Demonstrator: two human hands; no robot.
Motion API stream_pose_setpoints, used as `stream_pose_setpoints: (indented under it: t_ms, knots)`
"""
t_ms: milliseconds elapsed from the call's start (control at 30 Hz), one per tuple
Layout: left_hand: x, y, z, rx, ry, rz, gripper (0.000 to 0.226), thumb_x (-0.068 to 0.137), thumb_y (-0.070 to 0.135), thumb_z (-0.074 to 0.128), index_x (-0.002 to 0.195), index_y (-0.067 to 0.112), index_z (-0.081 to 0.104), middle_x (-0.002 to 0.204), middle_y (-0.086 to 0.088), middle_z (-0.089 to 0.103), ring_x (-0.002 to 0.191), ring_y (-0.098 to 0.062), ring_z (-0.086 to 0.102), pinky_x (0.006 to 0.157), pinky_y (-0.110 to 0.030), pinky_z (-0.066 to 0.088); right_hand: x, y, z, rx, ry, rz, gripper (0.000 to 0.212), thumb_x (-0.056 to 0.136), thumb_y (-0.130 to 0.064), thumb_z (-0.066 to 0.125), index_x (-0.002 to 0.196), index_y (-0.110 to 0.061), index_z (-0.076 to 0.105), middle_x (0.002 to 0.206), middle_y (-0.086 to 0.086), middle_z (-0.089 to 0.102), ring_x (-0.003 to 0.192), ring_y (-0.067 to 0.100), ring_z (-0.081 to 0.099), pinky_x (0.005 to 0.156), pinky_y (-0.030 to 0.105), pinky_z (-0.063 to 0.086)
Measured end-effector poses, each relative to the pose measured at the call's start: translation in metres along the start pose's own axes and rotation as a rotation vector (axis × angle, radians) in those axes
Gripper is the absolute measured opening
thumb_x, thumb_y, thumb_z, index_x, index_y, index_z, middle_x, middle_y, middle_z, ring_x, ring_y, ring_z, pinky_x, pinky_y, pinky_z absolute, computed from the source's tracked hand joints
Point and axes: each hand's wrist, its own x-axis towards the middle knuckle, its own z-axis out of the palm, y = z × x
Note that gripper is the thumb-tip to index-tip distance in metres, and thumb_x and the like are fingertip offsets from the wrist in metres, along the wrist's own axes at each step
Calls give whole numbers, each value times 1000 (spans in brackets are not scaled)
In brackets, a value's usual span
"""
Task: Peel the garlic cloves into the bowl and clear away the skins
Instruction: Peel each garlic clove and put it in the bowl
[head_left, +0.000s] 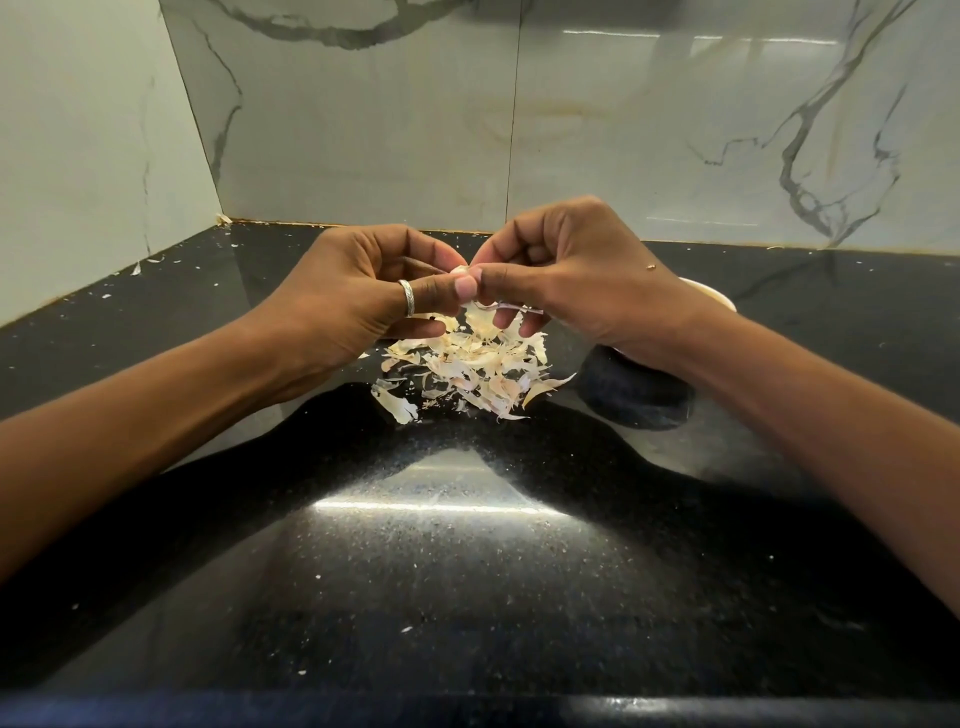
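Both hands meet above the middle of the black tabletop; the left hand, wearing a ring, and the right hand pinch one garlic clove between curled fingers; a heap of loose skins lies on the tabletop just beneath them; the bowl sits right of the heap, mostly hidden behind the right wrist.

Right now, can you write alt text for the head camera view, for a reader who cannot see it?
The left hand and the right hand pinch a small garlic clove between their fingertips above a pile of papery skins on a glossy black counter. A bowl is partly hidden behind the right wrist; marbled wall tiles stand behind.
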Motion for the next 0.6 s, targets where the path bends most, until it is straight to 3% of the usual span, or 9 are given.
stream_pose_setpoints:
  t_ms: [600]
  knots:
    - [0,0,-2,12,-4,22,28,71,21,79,95,8,72,87,-6,78,78,-12,73,66,-20,58,-1,-4,0,71,-19,69,25,81,-20,86,94,-3,74,83,15,76,65,16,71,54,25,58]
